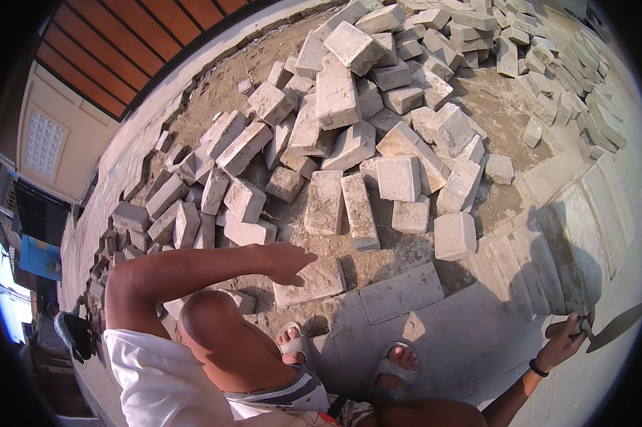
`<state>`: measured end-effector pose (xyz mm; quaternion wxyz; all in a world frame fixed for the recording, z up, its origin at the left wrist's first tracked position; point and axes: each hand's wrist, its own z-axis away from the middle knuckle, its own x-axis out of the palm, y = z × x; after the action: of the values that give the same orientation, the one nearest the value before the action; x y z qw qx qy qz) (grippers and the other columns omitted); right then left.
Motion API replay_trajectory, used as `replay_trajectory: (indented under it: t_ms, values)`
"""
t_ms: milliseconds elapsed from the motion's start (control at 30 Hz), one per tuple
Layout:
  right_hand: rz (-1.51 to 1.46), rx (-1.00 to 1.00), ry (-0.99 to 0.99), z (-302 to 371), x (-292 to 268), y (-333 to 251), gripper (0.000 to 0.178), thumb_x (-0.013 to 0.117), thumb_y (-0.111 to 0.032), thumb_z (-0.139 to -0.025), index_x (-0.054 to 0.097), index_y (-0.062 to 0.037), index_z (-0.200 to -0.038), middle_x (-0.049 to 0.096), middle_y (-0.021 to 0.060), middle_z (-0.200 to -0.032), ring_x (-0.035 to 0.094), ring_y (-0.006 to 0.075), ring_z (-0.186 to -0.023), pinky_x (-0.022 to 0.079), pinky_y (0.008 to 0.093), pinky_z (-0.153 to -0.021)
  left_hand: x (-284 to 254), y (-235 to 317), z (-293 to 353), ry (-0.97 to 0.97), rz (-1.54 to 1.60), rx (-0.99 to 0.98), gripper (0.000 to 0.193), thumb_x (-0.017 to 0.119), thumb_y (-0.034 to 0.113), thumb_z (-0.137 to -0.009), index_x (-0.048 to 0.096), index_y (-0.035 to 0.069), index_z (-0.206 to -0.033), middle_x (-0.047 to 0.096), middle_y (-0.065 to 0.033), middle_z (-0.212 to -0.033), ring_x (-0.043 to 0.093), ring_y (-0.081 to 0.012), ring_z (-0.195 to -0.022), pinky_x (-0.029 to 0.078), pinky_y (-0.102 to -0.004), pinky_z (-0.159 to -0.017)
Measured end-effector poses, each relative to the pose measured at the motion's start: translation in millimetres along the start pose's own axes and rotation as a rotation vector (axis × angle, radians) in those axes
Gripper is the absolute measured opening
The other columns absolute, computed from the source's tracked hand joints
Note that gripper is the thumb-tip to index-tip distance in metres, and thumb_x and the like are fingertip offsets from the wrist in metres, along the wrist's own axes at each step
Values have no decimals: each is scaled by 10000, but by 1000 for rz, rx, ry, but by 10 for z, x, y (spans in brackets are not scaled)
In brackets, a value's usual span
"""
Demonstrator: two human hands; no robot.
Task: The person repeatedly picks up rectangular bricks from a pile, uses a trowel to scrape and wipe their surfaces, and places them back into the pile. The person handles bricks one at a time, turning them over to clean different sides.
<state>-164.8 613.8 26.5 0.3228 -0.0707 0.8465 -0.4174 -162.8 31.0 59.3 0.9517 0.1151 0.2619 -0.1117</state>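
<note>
My left hand reaches across in front of my knee, fingers stretched out, holding nothing that I can see. Just beyond and partly beneath it, a grey paving brick lies flat on the sandy ground; whether my fingers touch it is not clear. At the far right my right hand is closed round the handle of a trowel, whose metal blade points up and to the right. A flat paver lies in the ground between my hands, partly in shadow.
A large heap of loose grey paving bricks fills the ground ahead, with more at the far right. Long grey slabs lie near my right hand. My sandalled feet rest close by. Brown slatted panelling stands at the upper left.
</note>
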Motion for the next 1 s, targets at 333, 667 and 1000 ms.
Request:
replay_trajectory:
  t_ms: [333,667,1000]
  values:
    - [-332,40,-421,1279,-89,-533,498,602,-252,-953,471,62,-1318,582,107,-1051,544,209,-955,440,378,-897,1494,-824,310,422,1376,-588,681,624,355,-927,380,-16,-1443,621,-242,-1197,648,-291,-1037,533,-413,-873]
    - [-209,106,-901,1972,184,-829,569,648,-284,-890,453,20,-1330,541,74,-990,521,200,-911,434,364,-843,1334,-1461,-963,1023,3240,526,1028,652,526,-894,61,-48,-1507,291,-330,-1489,473,-488,-1262,432,-558,-1058]
    - [-90,-115,-981,2021,133,-1054,497,644,-179,-828,513,33,-1258,582,71,-920,531,156,-825,447,310,-745,976,-2152,-1474,1655,3553,789,849,776,490,-793,361,97,-1420,365,-159,-1446,338,-361,-1367,271,-508,-1141]
